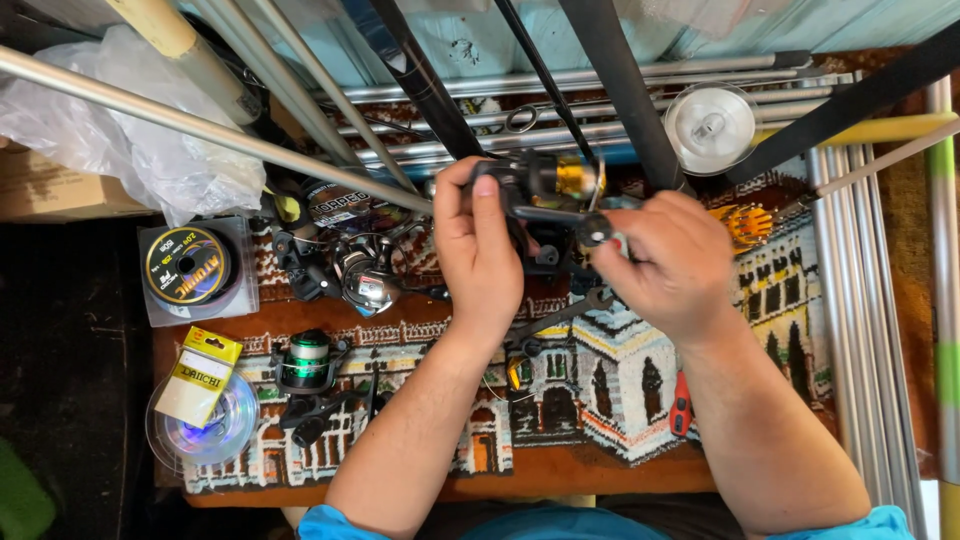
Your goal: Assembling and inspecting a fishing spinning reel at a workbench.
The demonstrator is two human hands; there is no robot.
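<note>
Hands meet over a black spinning reel with a gold spool, held just above the middle of the frame. The left hand is wrapped around the reel's left side, thumb pressed along the top of the body. The right hand comes in from the right, its fingertips pinched on a small dark knob at the reel's lower right edge. Both forearms rise from the bottom of the frame, blue sleeves at the elbows.

Below them lies a woven mat patterned with buildings, covering a workbench. On it, directly under the hands, rests a grey wrench, and a red-handled tool lies lower right of centre. A second silver-and-black reel sits to the left of the left hand, and a reel with a green spool lies lower left. At far left are a boxed spool of line and a clear disc spool under a yellow packet. A clear spool of line stands at upper right among grey metal tubes and dark rod blanks crossing the top of the frame. A crumpled plastic bag fills the upper left.
</note>
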